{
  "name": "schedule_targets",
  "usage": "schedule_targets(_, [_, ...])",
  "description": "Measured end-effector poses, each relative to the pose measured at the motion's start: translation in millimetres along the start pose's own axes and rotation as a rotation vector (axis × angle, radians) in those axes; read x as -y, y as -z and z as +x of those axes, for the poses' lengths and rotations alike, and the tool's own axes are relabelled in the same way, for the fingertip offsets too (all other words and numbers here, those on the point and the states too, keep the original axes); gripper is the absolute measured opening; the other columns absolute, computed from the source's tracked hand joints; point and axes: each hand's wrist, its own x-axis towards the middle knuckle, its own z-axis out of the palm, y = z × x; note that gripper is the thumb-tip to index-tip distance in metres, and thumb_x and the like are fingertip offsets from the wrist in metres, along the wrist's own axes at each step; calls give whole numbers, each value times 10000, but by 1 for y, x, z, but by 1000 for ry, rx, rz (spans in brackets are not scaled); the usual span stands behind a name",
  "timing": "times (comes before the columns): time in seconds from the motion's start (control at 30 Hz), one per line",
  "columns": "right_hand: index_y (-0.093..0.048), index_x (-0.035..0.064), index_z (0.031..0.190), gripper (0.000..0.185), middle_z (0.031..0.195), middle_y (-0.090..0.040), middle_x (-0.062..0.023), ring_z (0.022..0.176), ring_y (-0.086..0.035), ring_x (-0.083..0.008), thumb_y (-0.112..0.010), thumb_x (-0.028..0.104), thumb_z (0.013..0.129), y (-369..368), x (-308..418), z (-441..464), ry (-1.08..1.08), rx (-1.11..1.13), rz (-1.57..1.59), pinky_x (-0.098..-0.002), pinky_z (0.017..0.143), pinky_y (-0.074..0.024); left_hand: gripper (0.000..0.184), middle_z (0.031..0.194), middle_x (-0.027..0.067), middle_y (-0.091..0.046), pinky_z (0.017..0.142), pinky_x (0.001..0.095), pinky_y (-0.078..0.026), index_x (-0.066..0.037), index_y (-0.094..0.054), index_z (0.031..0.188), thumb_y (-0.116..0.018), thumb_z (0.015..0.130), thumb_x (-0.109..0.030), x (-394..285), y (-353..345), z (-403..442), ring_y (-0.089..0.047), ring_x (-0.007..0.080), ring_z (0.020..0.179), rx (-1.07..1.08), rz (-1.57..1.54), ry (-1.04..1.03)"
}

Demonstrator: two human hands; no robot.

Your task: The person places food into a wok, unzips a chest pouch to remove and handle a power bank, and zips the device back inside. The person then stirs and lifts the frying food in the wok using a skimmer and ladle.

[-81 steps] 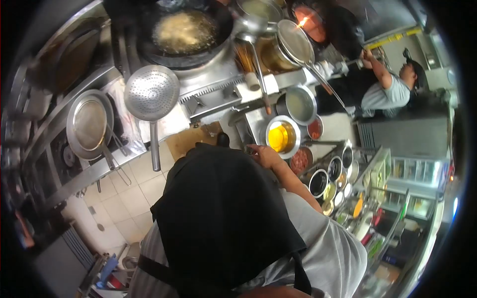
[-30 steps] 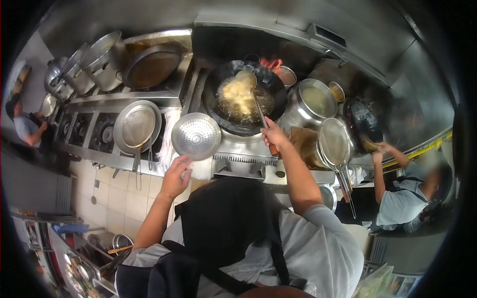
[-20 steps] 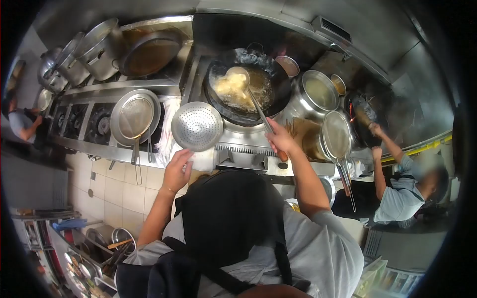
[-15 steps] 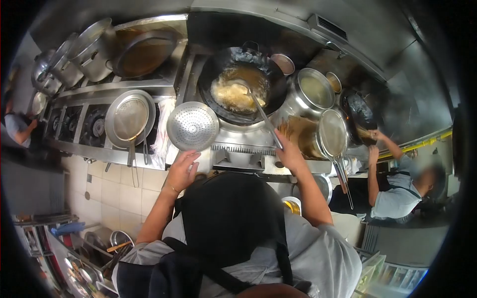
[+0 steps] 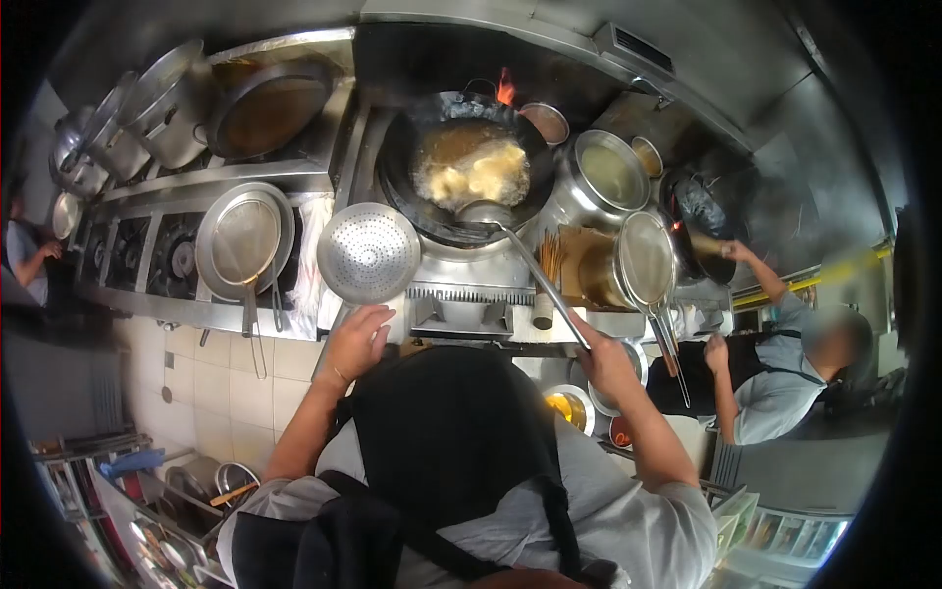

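Observation:
My right hand [image 5: 606,361] is closed around the long metal handle of a ladle [image 5: 484,213]. The bowl of the ladle rests at the near rim of a black wok [image 5: 392,167]. Pale yellow, battered-looking food [image 5: 483,175] bubbles in the oil inside the wok. Left of the wok, a round perforated strainer [image 5: 369,253] lies at the stove edge. My left hand [image 5: 356,344] is at its near side with curled fingers, and the strainer's handle appears to run under the palm, partly hidden.
Mesh strainers [image 5: 245,240] sit over the left burners; another strainer [image 5: 648,257] lies on a pot at right. A steel pot [image 5: 613,169] of liquid and a cup of skewers [image 5: 545,306] flank the wok. A flame [image 5: 505,86] rises behind it. A co-worker [image 5: 785,378] works at right.
My right hand has drawn the ladle back toward me and right, from amid the food to the wok's near rim. A flame now shows behind the wok. My left hand has barely moved.

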Motion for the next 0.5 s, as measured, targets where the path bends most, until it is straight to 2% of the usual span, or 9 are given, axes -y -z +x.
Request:
schedule_targets(0.13, [-423, 299, 1588, 793, 1028, -694, -300, 988, -674, -493, -631, 44, 866, -42, -2, 47, 73, -21, 116, -562, 892, -524, 252, 1163, 140, -706, 900, 418, -580, -61, -723, 1158, -694, 908, -48, -6, 1, 1, -697, 361, 1051, -32, -17, 28])
schedule_targets(0.23, [-436, 295, 1580, 762, 1106, -697, -298, 1015, -670, -492, -634, 60, 883, -72, 7, 88, -15, 28, 103, -549, 924, -529, 257, 1169, 142, -703, 892, 415, -581, -51, -719, 1157, -696, 901, -34, -6, 3, -2, -698, 360, 1043, -27, -66, 48])
schedule_targets(0.3, [-444, 261, 1576, 734, 1183, -682, -303, 1059, -665, -487, -636, 75, 893, -92, 0, 112, 59, -150, 206, -534, 950, -526, 261, 1165, 147, -704, 889, 415, -581, -46, -717, 1157, -697, 898, -23, -8, 5, -4, -699, 362, 1040, -15, -34, 17])
schedule_targets(0.33, [-444, 261, 1576, 734, 1183, -682, -303, 1059, -665, -487, -636, 75, 893, -86, 0, 118, 56, -154, 207, -534, 950, -526, 265, 1161, 153, -705, 885, 414, -580, -41, -714, 1157, -698, 894, -13, -9, 6, -3, -699, 365, 1037, -16, -2, -8])
schedule_targets(0.4, [-442, 216, 1576, 730, 1186, -675, -308, 1082, -659, -485, -645, 80, 888, -72, 3, 131, 79, -323, 208, -532, 960, -521, 264, 1154, 157, -707, 886, 412, -580, -40, -715, 1156, -699, 894, -7, -14, 10, -4, -701, 367, 1034, -23, -25, 17])
schedule_targets(0.5, [-430, 175, 1581, 732, 1224, -661, -318, 1113, -650, -485, -659, 87, 891, -37, -8, 163, 11, -365, 293, -527, 970, -518, 257, 1140, 163, -711, 888, 410, -579, -41, -716, 1152, -700, 898, -4, -12, 9, -10, -704, 371, 1028, -36, -66, 52])
